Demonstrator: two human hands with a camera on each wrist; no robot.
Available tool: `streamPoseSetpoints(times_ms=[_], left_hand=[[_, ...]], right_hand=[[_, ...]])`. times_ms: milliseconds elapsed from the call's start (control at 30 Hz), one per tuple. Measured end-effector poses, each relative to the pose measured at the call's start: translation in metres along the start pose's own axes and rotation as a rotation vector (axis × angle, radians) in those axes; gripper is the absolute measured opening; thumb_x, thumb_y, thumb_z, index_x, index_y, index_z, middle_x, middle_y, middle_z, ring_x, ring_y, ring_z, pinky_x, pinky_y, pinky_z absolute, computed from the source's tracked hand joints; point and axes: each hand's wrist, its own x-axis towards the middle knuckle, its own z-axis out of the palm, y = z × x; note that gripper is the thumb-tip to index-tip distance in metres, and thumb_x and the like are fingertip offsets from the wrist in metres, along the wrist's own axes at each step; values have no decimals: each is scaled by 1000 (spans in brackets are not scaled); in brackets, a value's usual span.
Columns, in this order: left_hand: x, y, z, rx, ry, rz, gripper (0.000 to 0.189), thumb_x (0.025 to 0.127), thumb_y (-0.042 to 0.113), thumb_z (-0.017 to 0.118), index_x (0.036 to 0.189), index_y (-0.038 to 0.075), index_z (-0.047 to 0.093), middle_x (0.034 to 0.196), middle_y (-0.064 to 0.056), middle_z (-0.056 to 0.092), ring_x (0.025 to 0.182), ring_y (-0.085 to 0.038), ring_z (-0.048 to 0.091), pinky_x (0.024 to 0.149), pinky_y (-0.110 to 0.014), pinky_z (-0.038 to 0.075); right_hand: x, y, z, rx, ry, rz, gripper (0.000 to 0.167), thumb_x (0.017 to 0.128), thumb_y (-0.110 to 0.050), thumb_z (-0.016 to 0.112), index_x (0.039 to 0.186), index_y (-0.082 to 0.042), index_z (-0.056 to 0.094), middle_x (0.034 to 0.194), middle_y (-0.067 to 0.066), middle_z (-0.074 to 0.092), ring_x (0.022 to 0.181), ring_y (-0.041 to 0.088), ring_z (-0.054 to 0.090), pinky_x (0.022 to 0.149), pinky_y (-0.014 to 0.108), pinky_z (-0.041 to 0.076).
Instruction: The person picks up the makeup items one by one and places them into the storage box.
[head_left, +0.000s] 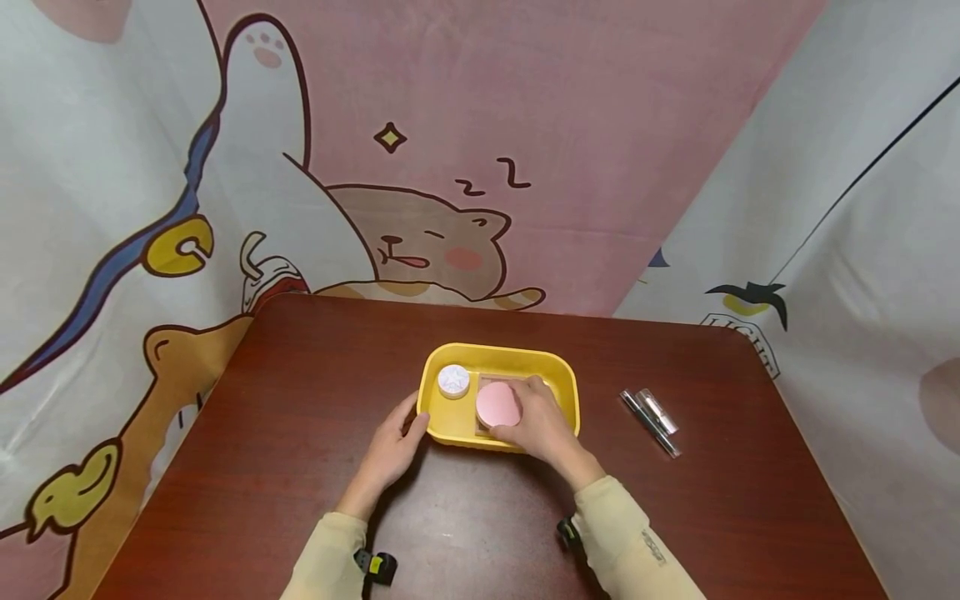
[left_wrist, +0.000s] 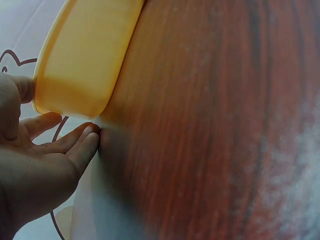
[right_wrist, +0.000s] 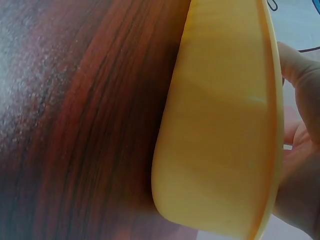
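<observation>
A yellow plastic basin (head_left: 558, 367) stands on the table. My left hand (head_left: 392, 446) holds it at the near left corner, the thumb over the rim and the other fingers along the outer end wall. In the left wrist view, the left fingertips (left_wrist: 91, 131) are low beside the basin's wall. Inside the basin, my right hand (head_left: 542, 421) grips a round pink case (head_left: 498, 405) between thumb and fingers. That case lies over a flat brownish square item (head_left: 483, 380), partly hidden. A small round white-topped container (head_left: 453, 380) sits at the basin's left end.
To the right of the basin, a slim dark tube with silver ends (head_left: 649, 423) and a shorter clear-and-silver tube (head_left: 657, 411) lie side by side on the dark wooden table (head_left: 315, 358). Behind the table hangs a cartoon-printed cloth (head_left: 585, 167).
</observation>
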Motion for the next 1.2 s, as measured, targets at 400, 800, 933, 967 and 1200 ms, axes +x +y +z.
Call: streamPoseSetpoints(times_ms=[400,800,933,967,1200], left_hand=[[0,0,0,1,-1,-15,50,108,26,57,155,10,48,152,-20,51,137,-39,51,110,-56,45],[-3,2,0,10,13,7,51,107,27,57,154,7,48,150,-22,53,135,-41,53,107,-58,46],[-2,3,0,0,9,-13,52,108,27,57,154,8,48,151,-21,52,138,-39,51,110,-56,45],[-2,3,-1,3,9,-13,51,108,28,57,154,8,48,152,-21,52,138,-39,51,110,-56,44],[-1,2,0,14,8,-18,50,108,26,57,154,8,48,151,-20,53,138,-38,51,111,-55,45]], right_hand=[[9,-1,8,30,-50,-41,77,71,-28,96,138,-9,64,123,12,61,110,30,57,98,47,50],[17,-3,14,-11,-103,-91,78,71,-26,96,137,-1,64,120,15,63,107,30,58,97,45,50],[19,-4,16,-21,-109,-103,77,71,-26,96,136,0,64,122,15,63,108,30,58,97,45,51],[20,-4,16,-22,-112,-107,77,71,-26,96,136,0,64,123,15,63,111,30,58,99,45,50],[23,-7,19,-57,-136,-128,76,73,-28,95,136,0,64,133,17,62,122,33,57,107,48,48]])
